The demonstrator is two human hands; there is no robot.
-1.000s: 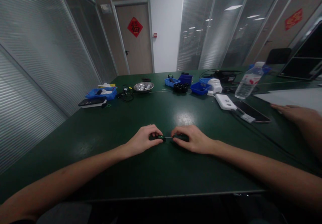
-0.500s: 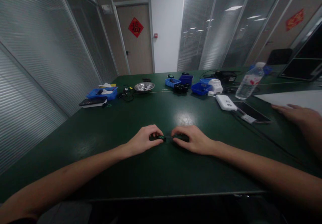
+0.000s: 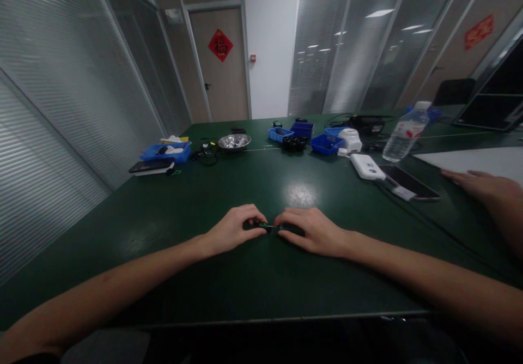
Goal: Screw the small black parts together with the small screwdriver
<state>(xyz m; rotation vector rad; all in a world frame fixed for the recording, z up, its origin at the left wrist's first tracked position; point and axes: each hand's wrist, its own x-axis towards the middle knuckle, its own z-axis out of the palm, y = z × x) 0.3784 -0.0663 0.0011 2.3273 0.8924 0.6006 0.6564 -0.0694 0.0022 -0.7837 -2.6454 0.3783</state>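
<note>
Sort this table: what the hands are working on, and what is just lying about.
In hand:
- left hand pinching a small dark part with a green mark
- right hand pinching a second dark part

Lying about:
- blue bins, metal bowl, water bottle, white power bank, phone
- another person's hand, flat on the table

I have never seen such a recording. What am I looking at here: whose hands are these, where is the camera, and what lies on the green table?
There is no machine: a person works with bare hands, and the single camera sits on that person's head, looking forward and down. The left hand and right hand rest on the green table and pinch a small dark object between them; what it is I cannot tell. Farther back lie blue bins, a metal bowl, a water bottle, a white box and a phone. The hand at the far right belongs to another person.
</note>
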